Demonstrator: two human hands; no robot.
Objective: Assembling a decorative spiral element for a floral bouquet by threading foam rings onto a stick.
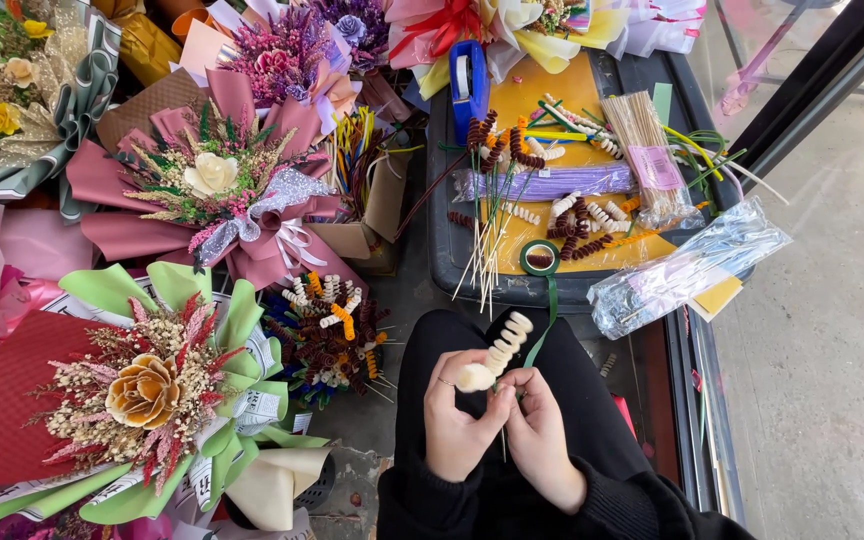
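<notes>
My left hand (454,410) and my right hand (536,430) meet over my lap in black clothing. Together they grip a cream-white coiled chenille stem (497,355) on a thin stick, its spiral rising up and to the right. A green floral tape strip (544,325) runs from my right hand up to a tape roll (539,258) on the tray edge. A ring shows on my left hand.
A black tray (444,245) with a yellow sheet holds wooden skewers (487,240), brown and cream coils, purple stems and a blue tape dispenser (468,80). Wrapped bouquets (217,180) crowd the left. A box of coiled stems (327,335) stands beside my knee. A clear plastic bag (687,270) lies at right.
</notes>
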